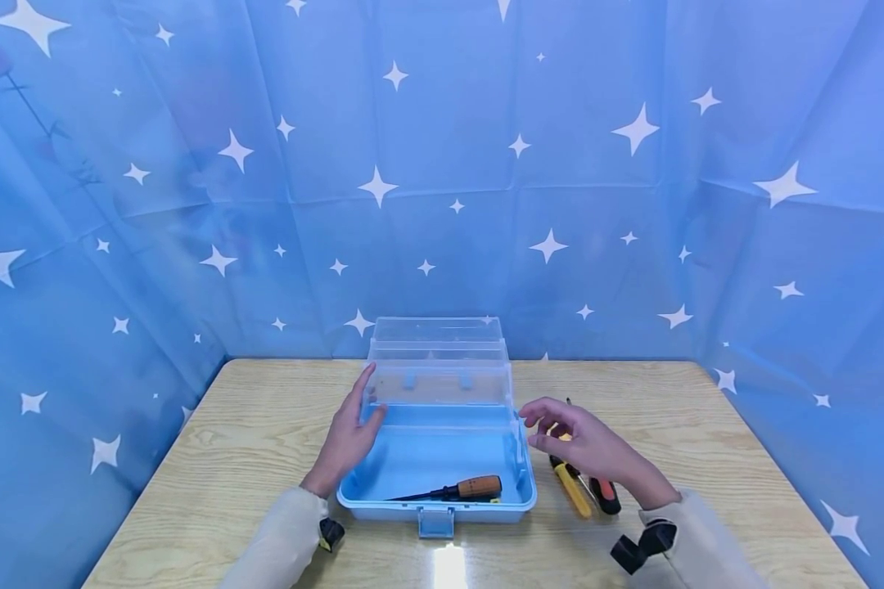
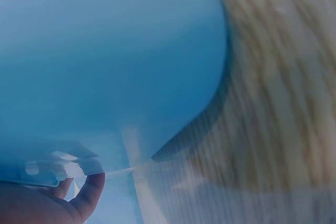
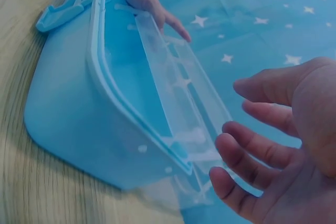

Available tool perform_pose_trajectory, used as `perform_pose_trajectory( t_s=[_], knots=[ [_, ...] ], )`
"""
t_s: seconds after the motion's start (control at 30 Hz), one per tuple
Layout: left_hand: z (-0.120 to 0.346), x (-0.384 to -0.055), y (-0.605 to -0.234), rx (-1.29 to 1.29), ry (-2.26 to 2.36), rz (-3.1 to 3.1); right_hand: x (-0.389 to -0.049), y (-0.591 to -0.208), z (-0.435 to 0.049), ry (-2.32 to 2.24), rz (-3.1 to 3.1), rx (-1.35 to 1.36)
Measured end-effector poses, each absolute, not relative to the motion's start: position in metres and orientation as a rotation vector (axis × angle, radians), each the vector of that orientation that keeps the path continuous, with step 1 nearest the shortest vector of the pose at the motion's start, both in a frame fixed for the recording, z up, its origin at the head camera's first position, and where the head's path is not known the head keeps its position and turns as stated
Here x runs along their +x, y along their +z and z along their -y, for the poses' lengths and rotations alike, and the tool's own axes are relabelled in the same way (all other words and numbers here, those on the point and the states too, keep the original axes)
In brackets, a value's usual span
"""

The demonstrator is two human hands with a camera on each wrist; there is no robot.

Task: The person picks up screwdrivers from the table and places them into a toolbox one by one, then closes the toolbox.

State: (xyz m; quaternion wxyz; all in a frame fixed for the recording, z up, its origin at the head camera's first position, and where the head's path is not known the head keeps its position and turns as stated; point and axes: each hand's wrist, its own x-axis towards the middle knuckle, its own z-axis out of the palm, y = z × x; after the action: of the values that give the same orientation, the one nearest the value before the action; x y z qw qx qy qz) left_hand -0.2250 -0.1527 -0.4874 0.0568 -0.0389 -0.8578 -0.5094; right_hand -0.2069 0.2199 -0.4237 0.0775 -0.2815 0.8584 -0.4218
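Note:
A light blue toolbox [image 1: 436,511] stands on the table with its clear lid [image 1: 439,352] raised at the back. Inside, along the front wall, lies a screwdriver with a brown handle [image 1: 479,487]. My left hand [image 1: 346,442] is at the box's left side, fingers extended toward the lid and thumb over the rim. In the left wrist view the box wall [image 2: 115,72] fills much of the picture. My right hand [image 1: 585,438] hovers off the right side of the box, fingers loosely bent and holding nothing, as the right wrist view shows [image 3: 283,145].
To the right of the box, partly under my right hand, lie a yellow-handled tool [image 1: 573,489] and a red-and-black-handled tool [image 1: 606,494]. A blue latch [image 1: 436,523] hangs at the box front. A blue star-patterned curtain [image 1: 442,229] surrounds the wooden table [image 1: 214,483].

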Motion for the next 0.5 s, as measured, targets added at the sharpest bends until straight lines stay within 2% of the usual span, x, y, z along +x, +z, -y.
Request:
perform_pose_trajectory(
  t_s=[0.5],
  knots=[
    [0.153,-0.225,-0.487,-0.117,-1.556,2.601,-0.215,-0.442,-0.247,-1.329,-2.627,-0.61]
  ],
)
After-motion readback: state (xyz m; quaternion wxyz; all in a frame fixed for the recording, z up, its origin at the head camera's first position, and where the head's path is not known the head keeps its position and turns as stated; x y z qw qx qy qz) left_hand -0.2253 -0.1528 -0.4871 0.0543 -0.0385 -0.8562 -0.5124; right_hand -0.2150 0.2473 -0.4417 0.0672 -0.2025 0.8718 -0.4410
